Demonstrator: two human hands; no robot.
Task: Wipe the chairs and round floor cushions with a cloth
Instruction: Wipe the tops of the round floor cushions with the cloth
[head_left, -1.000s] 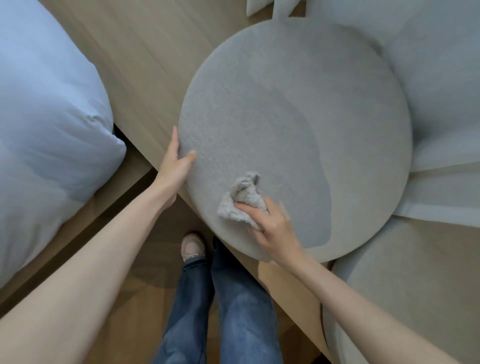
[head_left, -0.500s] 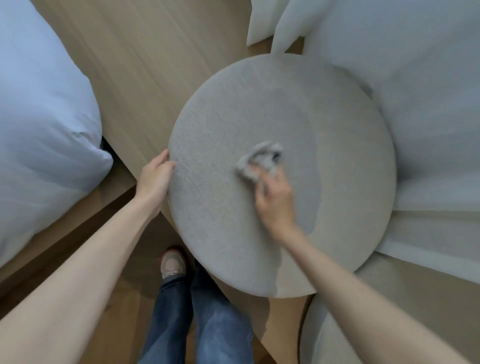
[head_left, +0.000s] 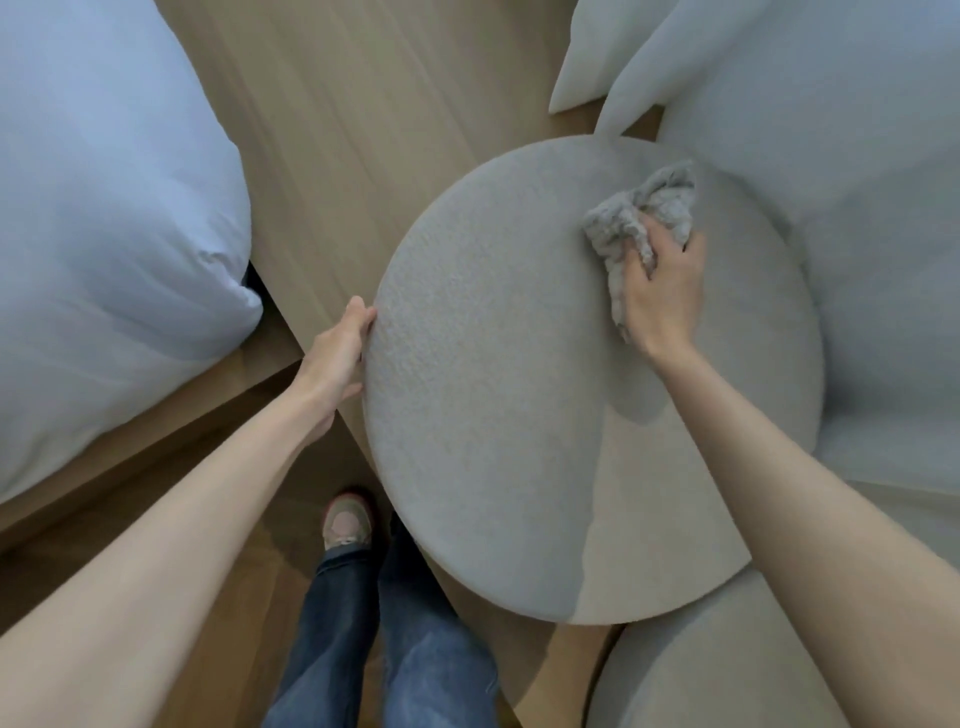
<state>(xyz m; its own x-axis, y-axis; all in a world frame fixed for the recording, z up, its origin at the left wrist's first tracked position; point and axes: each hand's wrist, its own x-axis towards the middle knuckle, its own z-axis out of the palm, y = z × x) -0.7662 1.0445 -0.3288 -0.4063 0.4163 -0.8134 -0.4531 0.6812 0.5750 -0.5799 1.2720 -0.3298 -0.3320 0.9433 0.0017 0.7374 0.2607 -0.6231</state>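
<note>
The right hand (head_left: 662, 291) is closed around a crumpled grey cloth (head_left: 636, 218), and the cloth is pressed against the upper right part of a round cushion (head_left: 519, 415). The cloth is a soft, nubbly terry, bunched into loose folds; most of it is seen above and to the left of the knuckles, with one tail trailing beside the heel of the hand. The cushion is a thick, flat disc covered in a finely textured beige-grey fabric, and its rounded rim is seen along the lower left. The left hand (head_left: 335, 353) is set at the left rim, where the edge is gripped: the thumb lies against the rim and the fingers are hidden beneath it. A pale wooden platform (head_left: 337, 130) with a straight grain is seen under and behind the cushion. Smooth white bedding (head_left: 104, 234), puffed and softly creased, lies at the far left. White pillows (head_left: 831, 156) are touched by the cushion on its right side. Part of a second cushion (head_left: 701, 675) of the same fabric shows at the lower right. Blue jeans (head_left: 363, 649) and one shoe (head_left: 347, 522) are seen below.
</note>
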